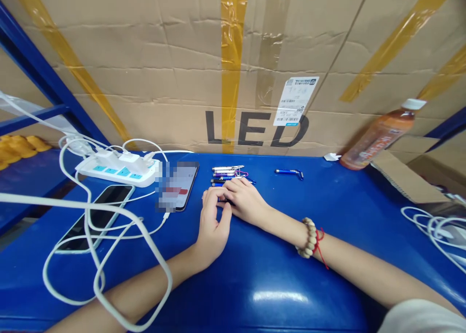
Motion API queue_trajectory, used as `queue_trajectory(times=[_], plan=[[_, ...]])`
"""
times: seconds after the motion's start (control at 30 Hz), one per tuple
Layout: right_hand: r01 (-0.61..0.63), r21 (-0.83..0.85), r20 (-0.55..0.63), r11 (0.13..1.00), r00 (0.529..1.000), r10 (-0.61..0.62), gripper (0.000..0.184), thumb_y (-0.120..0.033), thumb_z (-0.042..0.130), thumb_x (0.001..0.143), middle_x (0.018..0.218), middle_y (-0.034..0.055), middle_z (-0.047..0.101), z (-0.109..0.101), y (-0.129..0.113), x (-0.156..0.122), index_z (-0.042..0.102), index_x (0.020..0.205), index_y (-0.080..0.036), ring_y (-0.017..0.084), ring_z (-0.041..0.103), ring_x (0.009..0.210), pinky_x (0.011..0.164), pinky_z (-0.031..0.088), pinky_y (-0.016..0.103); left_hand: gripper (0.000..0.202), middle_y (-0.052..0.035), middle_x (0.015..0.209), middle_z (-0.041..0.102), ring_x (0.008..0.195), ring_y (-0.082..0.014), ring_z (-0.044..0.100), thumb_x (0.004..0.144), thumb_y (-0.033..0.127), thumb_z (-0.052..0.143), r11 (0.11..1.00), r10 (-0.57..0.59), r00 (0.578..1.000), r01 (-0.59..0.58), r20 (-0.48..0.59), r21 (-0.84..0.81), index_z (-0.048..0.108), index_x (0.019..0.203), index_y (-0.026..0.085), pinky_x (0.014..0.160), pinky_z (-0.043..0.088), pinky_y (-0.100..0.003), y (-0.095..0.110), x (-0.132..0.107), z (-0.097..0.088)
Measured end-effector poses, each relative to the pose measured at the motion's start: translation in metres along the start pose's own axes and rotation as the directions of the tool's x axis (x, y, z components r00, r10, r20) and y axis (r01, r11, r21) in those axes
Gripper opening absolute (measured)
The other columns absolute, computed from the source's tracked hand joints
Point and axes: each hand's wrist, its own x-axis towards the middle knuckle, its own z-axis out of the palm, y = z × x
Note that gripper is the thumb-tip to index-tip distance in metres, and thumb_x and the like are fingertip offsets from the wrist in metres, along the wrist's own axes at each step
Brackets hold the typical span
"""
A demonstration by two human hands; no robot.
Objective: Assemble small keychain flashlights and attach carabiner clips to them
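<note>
Both of my hands rest together on the blue table (276, 255), just in front of a small cluster of pen-like keychain lights (228, 174). My left hand (213, 221) has its fingers curled toward the cluster. My right hand (244, 199), with a bead bracelet and red cord at the wrist, lies palm down with its fingers bent over the nearest lights. What the fingers pinch is hidden between the two hands. One blue light (289, 173) lies alone to the right.
A phone with a lit screen (178, 185) lies left of my hands, and a dark phone (96, 216) farther left. A white power strip (118, 170) trails looping white cables (109, 236). A bottle of orange drink (380, 135) leans at back right. A cardboard wall (233, 66) stands behind.
</note>
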Motion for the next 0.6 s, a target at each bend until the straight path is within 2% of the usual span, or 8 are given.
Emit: queue_trajectory(times=[0.17,0.3,0.4,0.47,0.53,0.6], plan=[[-0.032,0.019,0.018,0.999,0.999,0.032,0.018,-0.031,0.054,0.087,0.086,0.0082,0.061,-0.004,-0.001,-0.005,0.061,0.087,-0.014,0.022,0.052,0.084,0.073,0.035,0.033,0.013,-0.0031,0.088,0.052,0.087,-0.0205,0.048,0.084,0.011,0.040,1.000,-0.005,1.000,0.005,-0.005,0.024,0.045,0.086,0.022,0.079,0.036,-0.034,0.001,0.000,0.000],[-0.046,0.084,0.055,0.995,0.998,0.042,0.014,-0.029,0.055,0.087,0.088,0.0053,0.064,-0.018,-0.003,-0.030,0.059,0.089,-0.016,0.019,0.056,0.084,0.073,0.037,0.030,0.014,-0.0036,0.090,0.052,0.089,-0.0214,0.047,0.084,0.010,0.041,0.993,-0.065,0.998,0.065,-0.002,0.099,0.045,0.089,0.023,0.079,0.037,-0.035,0.002,0.000,0.000],[-0.135,0.176,0.050,0.975,0.990,0.128,0.009,-0.025,0.054,0.088,0.090,0.0052,0.065,-0.030,-0.001,-0.051,0.058,0.090,-0.017,0.019,0.058,0.085,0.075,0.037,0.031,0.015,-0.0042,0.097,0.053,0.093,-0.0218,0.045,0.086,0.013,0.042,0.976,-0.134,0.990,0.126,0.033,0.176,0.044,0.097,0.023,0.084,0.035,-0.037,0.001,0.001,0.001],[-0.174,0.204,0.014,0.963,0.984,0.175,0.008,-0.024,0.054,0.088,0.092,0.0055,0.066,-0.037,0.000,-0.062,0.058,0.092,-0.018,0.019,0.058,0.085,0.076,0.038,0.032,0.012,-0.0038,0.099,0.054,0.094,-0.0218,0.045,0.089,0.018,0.043,0.963,-0.168,0.982,0.143,0.091,0.228,0.046,0.099,0.023,0.085,0.033,-0.038,0.001,0.002,0.003],[-0.191,0.226,-0.028,0.955,0.979,0.202,0.009,-0.023,0.055,0.087,0.093,0.0054,0.066,-0.041,0.000,-0.070,0.057,0.094,-0.018,0.018,0.058,0.087,0.079,0.039,0.032,0.009,-0.0024,0.095,0.055,0.091,-0.0217,0.045,0.091,0.024,0.041,0.947,-0.190,0.963,0.129,0.190,0.294,0.050,0.091,0.023,0.082,0.033,-0.038,0.002,0.003,0.004],[-0.192,0.247,-0.054,0.950,0.976,0.212,0.009,-0.022,0.055,0.087,0.093,0.0048,0.066,-0.043,0.000,-0.076,0.056,0.094,-0.018,0.018,0.058,0.088,0.081,0.039,0.032,0.022,-0.0011,0.088,0.055,0.087,-0.0210,0.046,0.093,0.027,0.038,0.932,-0.199,0.936,0.089,0.291,0.350,0.053,0.078,0.021,0.077,0.032,-0.037,0.002,0.004,0.006]])
